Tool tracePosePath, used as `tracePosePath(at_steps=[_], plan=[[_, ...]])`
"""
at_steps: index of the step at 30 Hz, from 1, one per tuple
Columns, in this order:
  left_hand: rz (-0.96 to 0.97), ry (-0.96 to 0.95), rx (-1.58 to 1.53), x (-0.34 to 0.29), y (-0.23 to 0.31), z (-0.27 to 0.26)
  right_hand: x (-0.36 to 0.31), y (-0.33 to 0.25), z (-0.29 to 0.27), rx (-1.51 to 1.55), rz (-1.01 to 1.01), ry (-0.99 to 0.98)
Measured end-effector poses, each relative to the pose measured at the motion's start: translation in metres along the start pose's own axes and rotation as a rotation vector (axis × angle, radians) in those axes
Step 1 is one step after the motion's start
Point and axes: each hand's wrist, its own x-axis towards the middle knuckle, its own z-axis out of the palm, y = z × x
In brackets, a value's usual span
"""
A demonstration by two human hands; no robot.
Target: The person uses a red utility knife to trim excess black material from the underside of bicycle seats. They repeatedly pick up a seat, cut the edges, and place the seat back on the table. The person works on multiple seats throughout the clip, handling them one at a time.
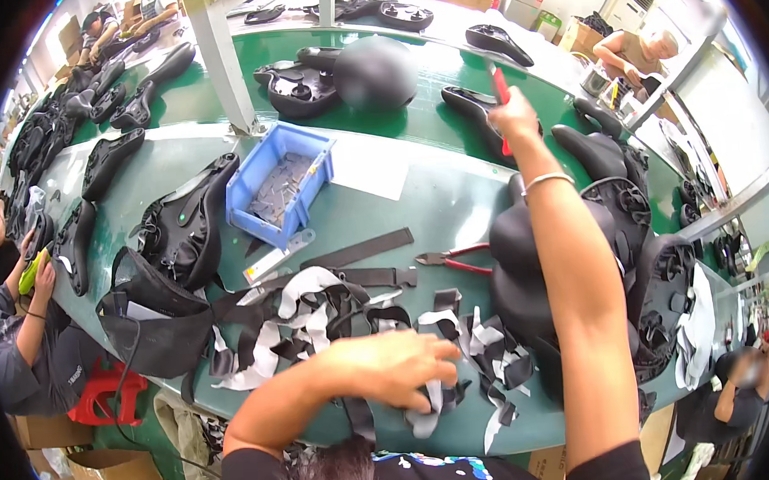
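My right hand (515, 116) is stretched far forward over the green bench, closed around a slim red-handled tool (500, 88) whose kind I cannot make out. Below that forearm sit black bicycle saddles (519, 258), partly hidden. My left hand (398, 368) hovers low near the front edge, its fingers bent and apart. Close under its thumb is a pale grey strip (426, 424); whether they touch is unclear. Around it lie black and white fabric scraps (307, 290). Diagonal cutters (456, 258) with red handles rest on the bench beyond the scraps.
A blue bin (324, 149) of small metal pieces stands ahead, beside a white sheet (372, 175). To its left are an upturned saddle shell (185, 221) and a black pouch (156, 320). A metal post (219, 61) rises behind. Co-workers sit around the benches; a red stool (103, 393) is at left.
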Motion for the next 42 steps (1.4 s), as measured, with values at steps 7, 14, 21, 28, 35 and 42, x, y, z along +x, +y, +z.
tracePosePath(at_steps=[7,14,21,28,35,42], plan=[[-0.190,0.448,-0.275,-0.047,-0.015,0.000,0.025,0.021,0.065,-0.504,-0.083,-0.192],[-0.285,0.773,-0.829,-0.049,-0.040,-0.001,0.022,-0.026,-0.021,0.409,-0.166,-0.422],[0.195,1.172,-1.398,-0.026,-0.036,0.017,-0.248,-0.073,-0.110,0.435,-0.590,-0.567],[-0.259,1.448,-1.465,-0.025,-0.014,0.079,-0.389,0.004,-0.082,0.413,-0.653,-0.731],[-0.511,1.016,-1.095,-0.050,-0.004,0.049,-0.374,0.099,-0.100,0.172,-0.715,-0.337],[-0.649,0.825,-0.835,-0.038,-0.015,0.027,-0.359,0.091,-0.106,-0.276,-0.912,-0.440]])
